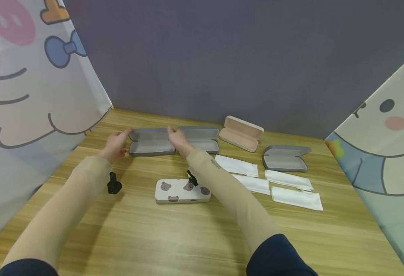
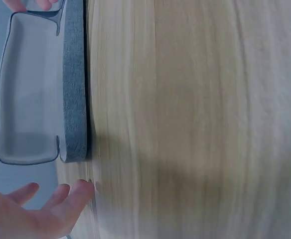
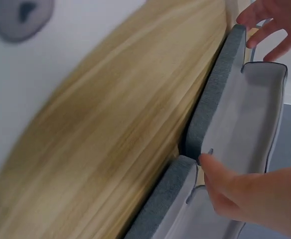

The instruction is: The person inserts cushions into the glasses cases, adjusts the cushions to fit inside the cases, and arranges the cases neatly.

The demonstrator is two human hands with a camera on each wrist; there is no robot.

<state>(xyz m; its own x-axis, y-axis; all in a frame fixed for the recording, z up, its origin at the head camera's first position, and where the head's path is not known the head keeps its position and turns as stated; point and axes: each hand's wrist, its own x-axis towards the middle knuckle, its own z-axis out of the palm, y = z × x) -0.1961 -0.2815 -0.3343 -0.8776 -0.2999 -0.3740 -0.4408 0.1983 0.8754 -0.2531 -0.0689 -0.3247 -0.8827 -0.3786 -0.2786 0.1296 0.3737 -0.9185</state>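
An open grey glasses case (image 1: 151, 147) lies toward the back left of the table, its pale lining facing up. My left hand (image 1: 115, 145) is at its left end, fingers spread and slightly bent; the left wrist view shows a small gap between fingertips and case. My right hand (image 1: 181, 142) is at the other end, where a second open grey glasses case (image 1: 206, 146) adjoins it. In the right wrist view the right thumb (image 3: 213, 167) touches the first case's near corner, while the other fingers are mostly hidden behind it.
A closed white case with bear prints (image 1: 182, 195) lies nearer, under the right forearm. To the right stand an open pink case (image 1: 239, 138) and another open grey case (image 1: 284, 163). Several folded white cloths (image 1: 296, 197) lie in front of them. A grey wall (image 1: 222, 57) borders the back.
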